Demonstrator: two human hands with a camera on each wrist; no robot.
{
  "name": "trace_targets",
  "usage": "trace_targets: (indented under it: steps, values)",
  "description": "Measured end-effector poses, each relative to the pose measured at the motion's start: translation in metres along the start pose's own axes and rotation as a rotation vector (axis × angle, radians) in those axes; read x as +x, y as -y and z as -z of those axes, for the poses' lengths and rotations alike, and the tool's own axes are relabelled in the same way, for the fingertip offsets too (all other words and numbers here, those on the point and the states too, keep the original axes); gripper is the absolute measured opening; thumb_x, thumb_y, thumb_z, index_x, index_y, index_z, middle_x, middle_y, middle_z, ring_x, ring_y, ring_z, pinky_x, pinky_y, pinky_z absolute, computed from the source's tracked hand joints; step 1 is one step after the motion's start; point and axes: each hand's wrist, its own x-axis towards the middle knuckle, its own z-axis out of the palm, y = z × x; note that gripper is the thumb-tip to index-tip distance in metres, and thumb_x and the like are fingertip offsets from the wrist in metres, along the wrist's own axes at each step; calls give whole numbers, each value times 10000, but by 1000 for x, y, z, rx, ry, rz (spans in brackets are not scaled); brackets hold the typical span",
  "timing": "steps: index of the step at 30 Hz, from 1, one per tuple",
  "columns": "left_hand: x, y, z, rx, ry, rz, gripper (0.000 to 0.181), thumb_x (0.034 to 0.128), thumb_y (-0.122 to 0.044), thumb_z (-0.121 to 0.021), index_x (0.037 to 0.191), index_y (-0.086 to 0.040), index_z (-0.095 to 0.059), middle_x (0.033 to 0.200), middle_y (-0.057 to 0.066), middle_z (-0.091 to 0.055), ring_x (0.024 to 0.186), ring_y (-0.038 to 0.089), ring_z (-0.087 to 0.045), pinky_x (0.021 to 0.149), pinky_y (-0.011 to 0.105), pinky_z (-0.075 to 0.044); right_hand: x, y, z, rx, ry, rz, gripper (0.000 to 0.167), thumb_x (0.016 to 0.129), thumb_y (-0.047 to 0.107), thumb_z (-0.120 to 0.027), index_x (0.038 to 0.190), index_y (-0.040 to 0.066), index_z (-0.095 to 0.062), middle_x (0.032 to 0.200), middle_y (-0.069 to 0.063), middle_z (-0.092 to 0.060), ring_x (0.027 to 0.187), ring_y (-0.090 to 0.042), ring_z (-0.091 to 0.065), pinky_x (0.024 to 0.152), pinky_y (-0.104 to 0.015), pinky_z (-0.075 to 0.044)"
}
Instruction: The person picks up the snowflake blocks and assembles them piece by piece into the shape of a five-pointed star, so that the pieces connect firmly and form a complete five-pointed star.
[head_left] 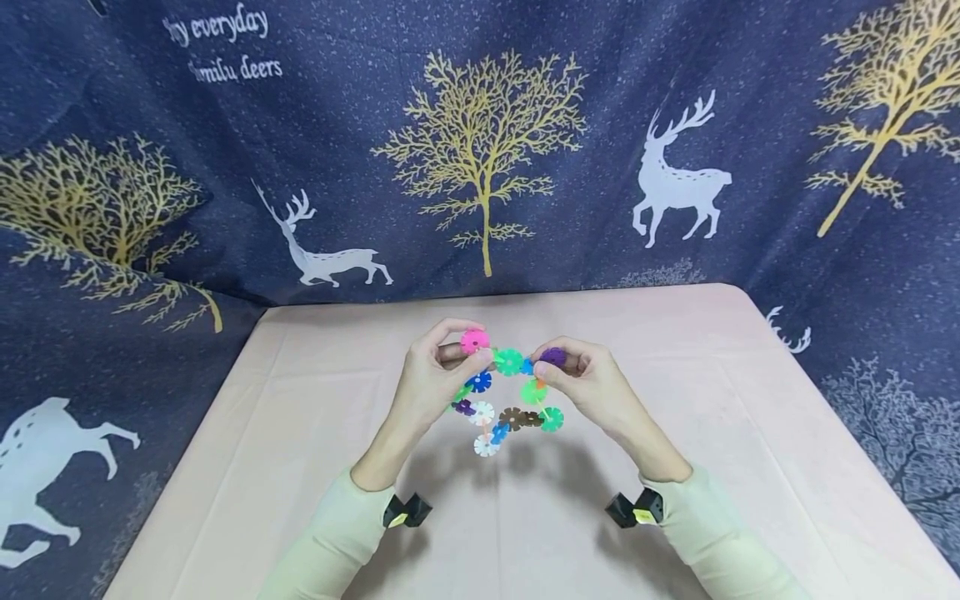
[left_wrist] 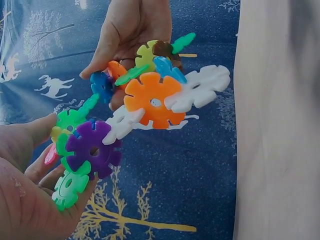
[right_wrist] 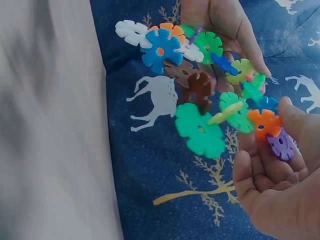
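Observation:
Above the table, both hands hold up a closed loop of interlocking plastic snowflake discs. My left hand pinches the loop's left side, near a pink disc. On the other side my right hand grips it between thumb and fingers, by a purple disc. Brown discs and a white disc hang at the lower edge. The left wrist view shows an orange disc joined to white ones; a teal disc sticks out in the right wrist view.
Beneath the hands lies a table with a pale pink cover. A dark blue cloth with gold trees and white deer hangs behind it. Small black cameras are worn on both wrists.

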Motion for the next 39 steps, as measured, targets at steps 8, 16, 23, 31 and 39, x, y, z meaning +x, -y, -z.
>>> trace_targets:
  steps: [8,16,23,31,39]
  values:
    - [0,-2,-1,46,54,39,402,881,-108,-777,1221,-93,-562,988,128,-723,863,228,-725,751,365,-605,1,0,-3,42,-58,0,180,939,26,-676,1076,-90,-665,836,-131,-702,736,-122,-668,783,-297,-577]
    - [0,-6,-3,183,89,27,415,828,-67,-815,1115,-131,-521,923,83,-637,845,202,-698,738,353,-592,2,2,-9,35,-101,21,182,936,49,-690,1078,-66,-682,857,-154,-706,729,-124,-665,718,-248,-559]
    - [0,-10,-6,247,64,-5,321,827,-54,-802,1021,-114,-554,822,47,-615,676,171,-625,605,272,-522,-1,6,-16,59,-162,29,177,927,69,-709,1056,-49,-688,805,-42,-703,716,-115,-628,701,-241,-520]
    - [1,-11,-9,270,39,-42,285,817,-74,-821,957,-127,-579,772,34,-591,585,151,-534,533,237,-463,-3,5,-20,116,-198,42,167,929,57,-703,1048,-59,-686,779,38,-692,724,-100,-629,721,-227,-524]
    - [2,-13,-5,281,57,-38,269,822,-67,-811,952,-127,-584,780,27,-586,616,187,-525,543,235,-450,-3,7,-19,89,-167,32,173,918,61,-715,1044,-54,-689,789,24,-702,703,-96,-630,697,-227,-523]
